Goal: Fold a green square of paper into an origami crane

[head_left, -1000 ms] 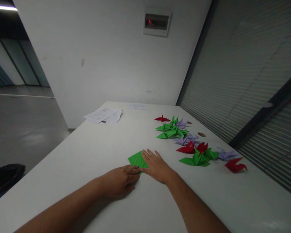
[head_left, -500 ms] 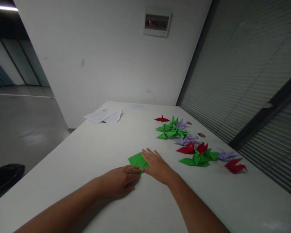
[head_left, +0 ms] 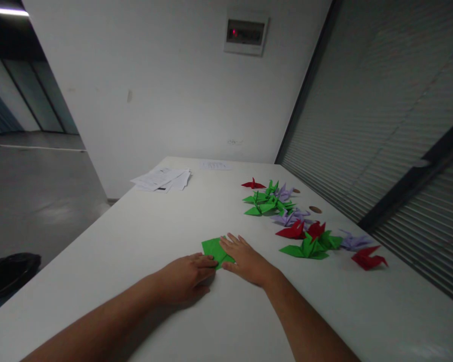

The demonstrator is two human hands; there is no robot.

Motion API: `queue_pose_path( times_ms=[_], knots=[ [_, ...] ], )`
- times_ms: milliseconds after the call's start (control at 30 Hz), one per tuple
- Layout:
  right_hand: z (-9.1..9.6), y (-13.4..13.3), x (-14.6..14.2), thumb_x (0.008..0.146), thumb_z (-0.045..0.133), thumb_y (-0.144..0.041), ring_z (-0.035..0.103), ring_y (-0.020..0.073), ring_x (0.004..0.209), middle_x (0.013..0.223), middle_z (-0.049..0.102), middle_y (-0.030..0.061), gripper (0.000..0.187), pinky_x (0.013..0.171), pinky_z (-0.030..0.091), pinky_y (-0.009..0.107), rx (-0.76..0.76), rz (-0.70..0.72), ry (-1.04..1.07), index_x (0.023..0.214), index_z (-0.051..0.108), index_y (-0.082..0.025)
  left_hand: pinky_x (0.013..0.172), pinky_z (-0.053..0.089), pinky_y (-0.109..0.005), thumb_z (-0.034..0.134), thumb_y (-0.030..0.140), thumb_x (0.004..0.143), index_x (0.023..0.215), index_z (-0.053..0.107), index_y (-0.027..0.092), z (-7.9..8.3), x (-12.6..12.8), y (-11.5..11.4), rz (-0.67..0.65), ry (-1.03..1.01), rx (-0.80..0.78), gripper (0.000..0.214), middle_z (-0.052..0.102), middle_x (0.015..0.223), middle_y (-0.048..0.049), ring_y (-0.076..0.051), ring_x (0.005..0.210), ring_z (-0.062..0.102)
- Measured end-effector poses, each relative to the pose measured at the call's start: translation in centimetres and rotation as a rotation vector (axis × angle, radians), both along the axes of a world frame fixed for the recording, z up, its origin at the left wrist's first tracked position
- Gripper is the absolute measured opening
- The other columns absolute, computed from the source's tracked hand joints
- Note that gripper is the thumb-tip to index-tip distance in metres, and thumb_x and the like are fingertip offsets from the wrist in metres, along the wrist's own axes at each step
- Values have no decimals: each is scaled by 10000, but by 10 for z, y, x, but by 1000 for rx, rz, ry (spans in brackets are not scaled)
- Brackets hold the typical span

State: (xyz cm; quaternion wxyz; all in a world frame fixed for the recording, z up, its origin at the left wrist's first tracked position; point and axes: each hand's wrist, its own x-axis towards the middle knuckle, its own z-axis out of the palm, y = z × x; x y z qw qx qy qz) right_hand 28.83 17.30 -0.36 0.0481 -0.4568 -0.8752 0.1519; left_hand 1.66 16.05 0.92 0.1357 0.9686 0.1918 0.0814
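A folded green paper square [head_left: 212,248] lies flat on the white table [head_left: 143,236] in front of me. My right hand [head_left: 245,259] rests on its right part, palm down, fingers stretched out flat. My left hand [head_left: 186,276] sits just below the paper's near corner, with its fingertips pressing on that corner and the fingers held close together. Part of the paper is hidden under both hands.
Several folded paper cranes in green [head_left: 266,202], red [head_left: 368,259] and lilac [head_left: 353,241] are spread along the table's right side. White printed sheets [head_left: 162,179] lie at the far left corner. Slatted blinds [head_left: 381,125] run along the right; a dark bag [head_left: 7,274] lies on the floor.
My right hand has slid slightly toward me over the green paper. My left hand has stayed on the near corner.
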Motion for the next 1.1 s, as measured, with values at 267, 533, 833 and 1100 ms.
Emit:
queue_pose_path(
  times_ms=[267, 533, 833, 1100],
  knots=[
    [6, -3, 4, 1044, 500, -553, 173, 318, 1610, 1706, 298, 136, 739, 1304, 136, 541, -27, -34, -6, 1639, 325, -151, 1212, 411, -511, 634, 227, 940, 1368, 626, 153, -2, -3, 8, 148, 48, 78, 435, 637, 1459, -139, -303, 1372, 581],
    [7, -5, 4, 1033, 523, -563, 231, 315, 1595, 1675, 365, 143, 715, 1310, 137, 531, 6, -10, 24, 1597, 419, -137, 1142, 485, -496, 666, 246, 919, 1298, 674, 180, -6, -7, 13, 258, 36, 151, 385, 694, 1371, -113, -315, 1302, 613],
    [11, -8, -1, 1023, 583, -497, 321, 298, 1565, 1610, 469, 166, 633, 1311, 176, 508, 20, 59, 79, 1540, 515, -138, 1060, 541, -508, 650, 368, 967, 1335, 667, 230, -11, -8, 19, 390, 48, 205, 393, 708, 1313, -127, -333, 1263, 630],
    [12, -12, -5, 1015, 606, -497, 447, 288, 1499, 1517, 590, 148, 528, 1292, 262, 497, 72, 108, 116, 1429, 640, -171, 1090, 513, -560, 622, 523, 977, 1403, 642, 213, -23, -7, 19, 397, 47, 224, 527, 600, 1425, -217, -406, 1343, 555]
  ],
)
